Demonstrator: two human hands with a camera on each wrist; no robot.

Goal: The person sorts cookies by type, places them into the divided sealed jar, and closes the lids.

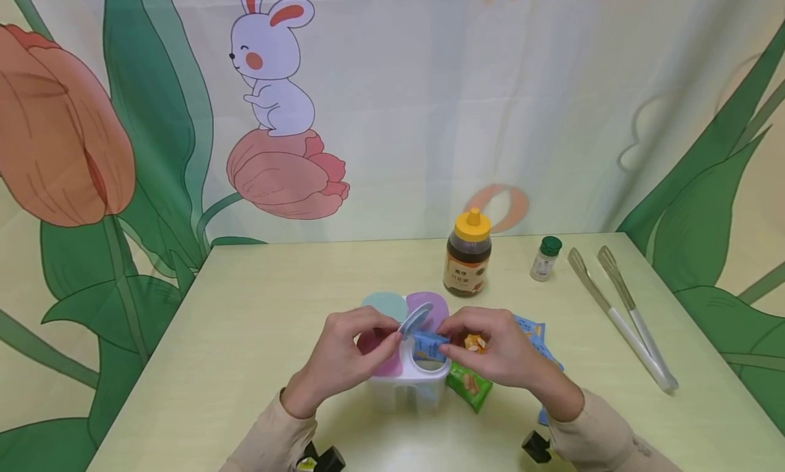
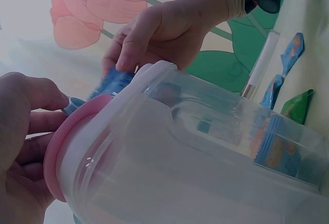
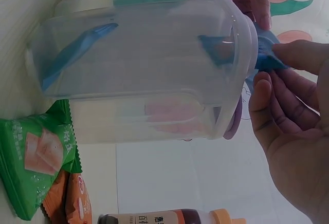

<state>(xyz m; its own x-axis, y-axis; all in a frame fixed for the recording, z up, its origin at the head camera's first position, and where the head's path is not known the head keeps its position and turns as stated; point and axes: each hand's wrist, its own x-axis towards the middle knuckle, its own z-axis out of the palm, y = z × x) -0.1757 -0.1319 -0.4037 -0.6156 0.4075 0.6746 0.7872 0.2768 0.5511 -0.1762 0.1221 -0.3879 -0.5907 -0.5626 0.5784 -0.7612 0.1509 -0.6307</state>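
Tabletop [image 1: 257, 302]; left fingers [image 1: 377, 321] hold lid [image 1: 417, 318]; right fingers [image 1: 469, 317] pinch packet [image 1: 428, 348]

The bottle [image 1: 468, 254] carries a paper label [image 1: 464, 274] with dark Chinese characters in two lines, which appear to read 惠寻 above and 百花蜜 below; the right-wrist view shows part of this lettering turned sideways. On the curtain [image 1: 392, 118] stands a large orange O-shaped sign [image 1: 519, 210], with further orange lettering at the top edge, cut off. The print on the small jar [image 1: 542, 264], green packet [image 1: 469, 389], blue packets [image 1: 428, 347] and orange packets [image 3: 78, 201] cannot be read.
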